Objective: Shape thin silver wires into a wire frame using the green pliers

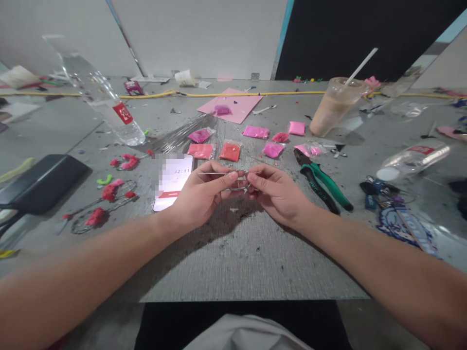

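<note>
Okay: above the table (255, 262), forearms (120, 260) angle inward, left hand (200, 194) and right hand (279, 194) nearly meeting, fingers curled. Grip each side: narrow pinch on bent metal wire (239, 188) (thin, between both sets of fingertips).

Two hands (204, 194), two bottles (109, 109), one phone (177, 182), one pair of pliers (308, 170)

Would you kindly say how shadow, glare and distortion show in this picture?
Head view: a shadow falls on the table beneath the left hand and right hand; the lying bottle catches glare; the tall bottle leans outward, probably lens stretch.
</note>
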Demonstrator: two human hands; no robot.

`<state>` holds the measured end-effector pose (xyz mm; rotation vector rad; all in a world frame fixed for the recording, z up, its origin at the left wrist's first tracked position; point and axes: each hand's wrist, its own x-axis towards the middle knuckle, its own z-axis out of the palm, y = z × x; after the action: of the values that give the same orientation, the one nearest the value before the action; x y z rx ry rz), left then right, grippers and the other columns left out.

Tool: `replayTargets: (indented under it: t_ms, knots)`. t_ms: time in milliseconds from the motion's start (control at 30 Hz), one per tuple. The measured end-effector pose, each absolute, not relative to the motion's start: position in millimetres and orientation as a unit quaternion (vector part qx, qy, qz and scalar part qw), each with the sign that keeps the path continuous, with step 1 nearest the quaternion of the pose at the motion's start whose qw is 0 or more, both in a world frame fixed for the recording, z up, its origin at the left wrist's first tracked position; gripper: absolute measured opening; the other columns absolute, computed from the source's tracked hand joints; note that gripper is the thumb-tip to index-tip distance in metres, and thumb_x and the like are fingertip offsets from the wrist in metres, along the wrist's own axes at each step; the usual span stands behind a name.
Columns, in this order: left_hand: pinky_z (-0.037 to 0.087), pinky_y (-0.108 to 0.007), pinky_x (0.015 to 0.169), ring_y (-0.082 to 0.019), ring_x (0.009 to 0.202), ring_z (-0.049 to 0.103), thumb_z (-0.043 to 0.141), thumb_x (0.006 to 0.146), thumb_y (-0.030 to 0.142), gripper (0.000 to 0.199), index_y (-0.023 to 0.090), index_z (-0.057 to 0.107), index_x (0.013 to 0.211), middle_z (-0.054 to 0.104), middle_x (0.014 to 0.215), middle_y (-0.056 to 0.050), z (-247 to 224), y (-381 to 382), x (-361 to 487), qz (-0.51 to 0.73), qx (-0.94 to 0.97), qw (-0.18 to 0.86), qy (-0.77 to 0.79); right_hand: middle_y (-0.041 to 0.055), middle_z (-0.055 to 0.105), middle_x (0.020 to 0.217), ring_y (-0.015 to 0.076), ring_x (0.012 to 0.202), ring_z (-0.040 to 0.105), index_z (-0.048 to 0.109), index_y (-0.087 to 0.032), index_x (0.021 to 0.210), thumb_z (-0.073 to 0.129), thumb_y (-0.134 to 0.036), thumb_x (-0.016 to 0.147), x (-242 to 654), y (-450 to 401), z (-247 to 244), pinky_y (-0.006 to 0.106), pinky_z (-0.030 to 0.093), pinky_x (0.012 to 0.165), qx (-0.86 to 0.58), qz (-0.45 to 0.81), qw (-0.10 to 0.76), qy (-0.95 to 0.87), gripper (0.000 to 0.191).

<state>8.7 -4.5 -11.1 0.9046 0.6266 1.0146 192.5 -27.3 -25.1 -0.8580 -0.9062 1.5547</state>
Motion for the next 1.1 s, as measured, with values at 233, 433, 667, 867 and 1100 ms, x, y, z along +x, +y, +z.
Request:
replayTargets:
  t_ms: [233, 433, 667, 867, 1100]
  knots:
    - [0.067, -0.027, 0.074, -0.017, 0.081, 0.083, 0.091, 0.082, 0.017, 0.023, 0.019, 0.068, 0.083, 0.085, 0.088, -0.001, -12.1, -2.2, 6.5, 0.459, 0.413, 0.741, 0.264, -0.0032, 0.069, 0.077, 0.0129, 0.07, 0.058, 0.075, -0.024, 0.079, 0.099, -0.04, 0.069, 195.6, -27.5, -21.8, 0.028, 0.046, 0.067, -0.342, 0.694, 0.526, -0.354, 0.031]
    - [0.067, -0.025, 0.074, -0.016, 0.081, 0.082, 0.091, 0.083, 0.017, 0.019, 0.019, 0.071, 0.084, 0.085, 0.088, -0.002, -14.4, -2.1, 3.9, 0.461, 0.432, 0.739, 0.232, -0.0008, 0.072, 0.085, 0.0143, 0.078, 0.062, 0.078, -0.023, 0.082, 0.097, -0.037, 0.073, 202.1, -25.5, -24.1, 0.029, 0.051, 0.072, -0.305, 0.711, 0.51, -0.376, 0.025]
    - [0.067, -0.024, 0.076, -0.016, 0.085, 0.083, 0.083, 0.09, 0.012, 0.011, 0.02, 0.077, 0.087, 0.086, 0.094, -0.002, -13.9, -2.9, -1.5, 0.408, 0.5, 0.752, 0.134, -0.0001, 0.073, 0.087, 0.0155, 0.082, 0.066, 0.08, -0.024, 0.08, 0.094, -0.035, 0.079, 211.0, -23.6, -24.9, 0.031, 0.053, 0.076, -0.189, 0.754, 0.443, -0.446, 0.018]
    - [0.067, -0.025, 0.078, -0.015, 0.085, 0.082, 0.083, 0.09, 0.01, 0.012, 0.021, 0.078, 0.089, 0.086, 0.094, -0.002, -14.0, -3.2, -2.9, 0.401, 0.519, 0.746, 0.116, 0.0, 0.073, 0.088, 0.0153, 0.084, 0.068, 0.082, -0.023, 0.082, 0.092, -0.034, 0.081, 213.1, -23.3, -24.5, 0.031, 0.053, 0.077, -0.158, 0.757, 0.427, -0.469, 0.015]
    - [0.067, -0.025, 0.079, -0.014, 0.085, 0.082, 0.084, 0.089, 0.011, 0.012, 0.021, 0.078, 0.088, 0.086, 0.095, -0.001, -15.8, 0.6, -2.4, 0.438, 0.529, 0.716, 0.124, -0.0005, 0.072, 0.087, 0.0136, 0.081, 0.064, 0.082, -0.025, 0.081, 0.093, -0.037, 0.082, 206.2, -27.1, -28.5, 0.028, 0.051, 0.073, -0.198, 0.739, 0.475, -0.434, 0.016]
